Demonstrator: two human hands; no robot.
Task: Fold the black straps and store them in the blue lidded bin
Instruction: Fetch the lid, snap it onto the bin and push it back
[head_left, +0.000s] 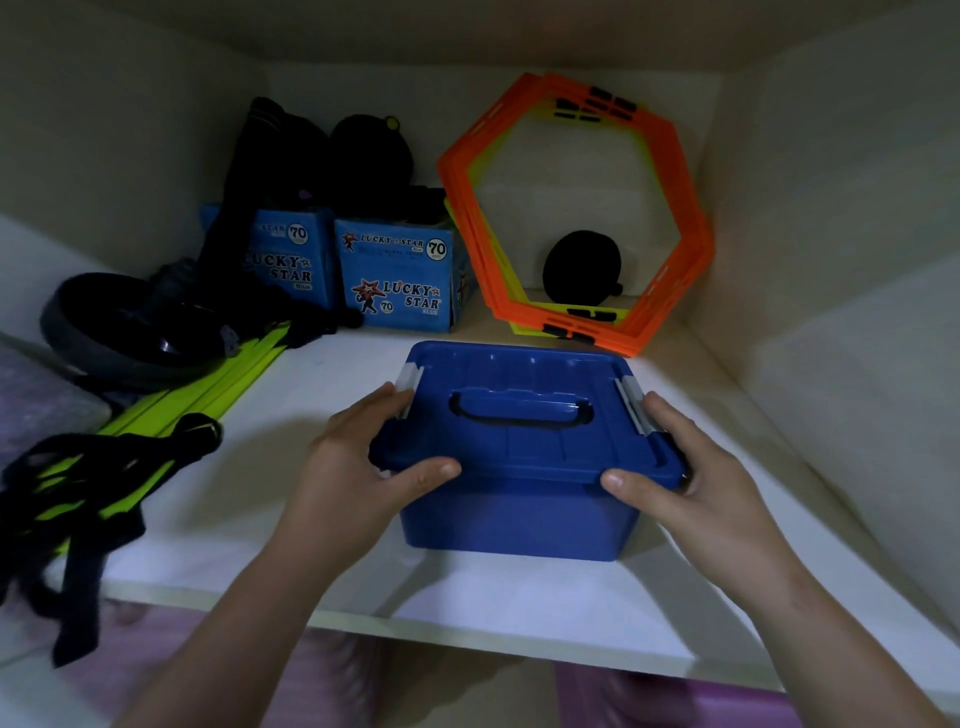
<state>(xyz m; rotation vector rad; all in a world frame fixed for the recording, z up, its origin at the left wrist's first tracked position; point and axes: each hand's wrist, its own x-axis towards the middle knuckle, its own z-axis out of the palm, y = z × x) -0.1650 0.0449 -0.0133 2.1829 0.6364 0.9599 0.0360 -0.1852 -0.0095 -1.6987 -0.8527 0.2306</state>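
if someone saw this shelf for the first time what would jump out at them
First the blue lidded bin at the front centre of the white shelf, lid on, gripped at its sides by the left hand and right hand. Next, the orange hexagon frames leaning against the back right corner. On the left, black straps tangled with neon green slats spill over the shelf edge.
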